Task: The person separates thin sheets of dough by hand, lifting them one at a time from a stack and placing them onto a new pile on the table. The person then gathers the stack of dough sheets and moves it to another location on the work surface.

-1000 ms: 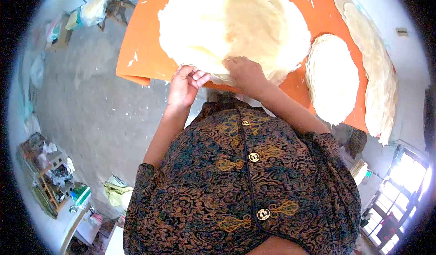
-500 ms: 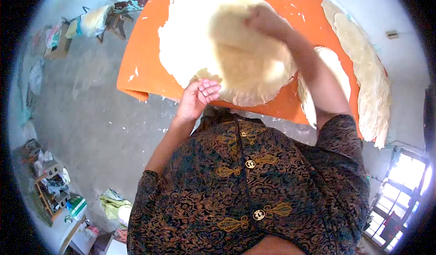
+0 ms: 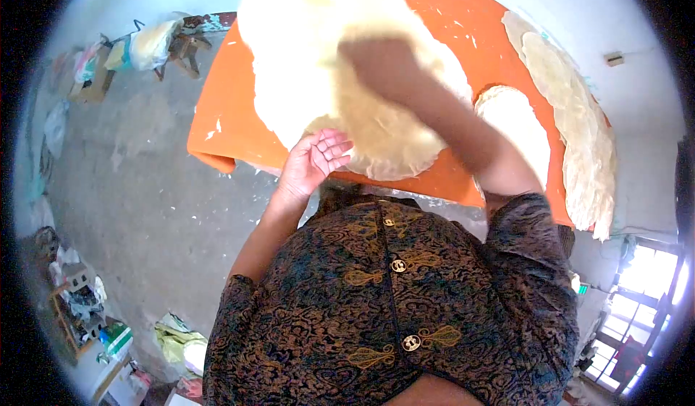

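Observation:
A broad stack of thin, round, cream-coloured sheets (image 3: 394,142) lies on an orange-covered table (image 3: 221,120); much of it is washed out by glare. At its near left edge my left hand (image 3: 322,158) is palm up with curled fingers. The edge of a sheet appears pinched by its thumb and forefinger, though the contact is partly hidden. My right hand (image 3: 380,62) is over the middle of the stack, with the forearm crossing its right side. Motion blur smears these fingers, so whether they hold anything cannot be made out.
A smaller pale stack (image 3: 517,127) sits to the right, beneath and beside my right arm. Overlapping sheets (image 3: 561,91) line the table's far right edge. White flakes dot the cover and floor. Bags and a wooden stool (image 3: 190,53) stand at the far left.
My right hand has swept left and slightly down across the stack. My left hand stays at the near edge, almost unmoved. The view has shifted slightly.

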Demonstrator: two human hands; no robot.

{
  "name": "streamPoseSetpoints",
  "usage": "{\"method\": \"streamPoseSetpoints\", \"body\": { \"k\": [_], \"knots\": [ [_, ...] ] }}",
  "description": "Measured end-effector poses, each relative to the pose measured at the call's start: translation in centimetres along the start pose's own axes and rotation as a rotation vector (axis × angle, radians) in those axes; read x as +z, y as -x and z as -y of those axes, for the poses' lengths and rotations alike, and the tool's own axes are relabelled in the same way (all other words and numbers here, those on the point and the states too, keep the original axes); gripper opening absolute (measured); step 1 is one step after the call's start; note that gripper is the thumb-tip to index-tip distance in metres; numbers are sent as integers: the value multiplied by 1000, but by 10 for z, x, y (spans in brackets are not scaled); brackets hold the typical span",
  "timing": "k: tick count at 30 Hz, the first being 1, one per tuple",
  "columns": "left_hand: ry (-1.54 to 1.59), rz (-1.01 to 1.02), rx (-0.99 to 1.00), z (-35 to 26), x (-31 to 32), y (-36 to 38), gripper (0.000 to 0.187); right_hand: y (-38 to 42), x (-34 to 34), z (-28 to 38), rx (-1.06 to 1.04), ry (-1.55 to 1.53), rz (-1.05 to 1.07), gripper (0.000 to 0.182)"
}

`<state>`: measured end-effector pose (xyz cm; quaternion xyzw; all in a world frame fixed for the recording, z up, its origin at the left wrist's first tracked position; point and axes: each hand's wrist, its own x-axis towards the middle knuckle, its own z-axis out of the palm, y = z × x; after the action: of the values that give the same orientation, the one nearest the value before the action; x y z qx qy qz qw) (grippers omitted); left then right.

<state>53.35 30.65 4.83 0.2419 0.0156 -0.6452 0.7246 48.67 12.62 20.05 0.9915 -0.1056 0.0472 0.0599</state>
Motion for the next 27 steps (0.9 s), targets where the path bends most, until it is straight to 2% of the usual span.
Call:
{"method": "streamPoseSetpoints", "body": {
  "k": [2,4,6,8,9,10,12,13,14,15,18,20,21,24,26,27],
  "knots": [
    [-3,-18,-44,4,-9,4,29,21,50,28,-45,-77,264,17],
    [3,-30,-95,17,-26,7,33,43,101,46,-91,-166,330,12],
    [-38,-76,-123,21,-24,11,35,48,100,48,-44,-200,310,13],
    [-54,-98,-142,25,-19,14,36,30,74,33,65,-247,312,16],
    [21,-66,-143,25,-15,13,28,20,58,21,76,-240,260,18],
    [20,-45,-147,24,-11,11,29,9,42,7,120,-280,207,22],
    [18,-2,-150,20,-4,5,32,-8,7,-27,135,-393,-26,34],
    [33,25,-147,18,-1,1,34,-14,-23,-45,175,-569,62,34],
    [51,53,-146,16,1,-3,36,-7,-70,-46,237,-567,32,30],
    [69,81,-146,14,3,-7,38,-11,-58,-75,375,-1003,-35,30],
    [154,129,-46,-1,-1,-20,43,21,-92,-86,555,-1367,-219,39],
    [260,56,122,-19,18,-12,44,43,-69,-95,673,-1577,-319,42],
    [309,14,205,-25,23,-7,44,56,-51,-98,786,-1631,-299,42],
    [155,-95,237,-35,8,-1,46,99,14,-87,1138,-1834,-263,41],
    [46,-290,130,-24,-9,-4,45,137,107,-97,1227,-2005,-240,43],
    [-1,-347,66,-15,-27,-11,44,151,127,-86,1259,-2012,-246,44]
  ]
}}
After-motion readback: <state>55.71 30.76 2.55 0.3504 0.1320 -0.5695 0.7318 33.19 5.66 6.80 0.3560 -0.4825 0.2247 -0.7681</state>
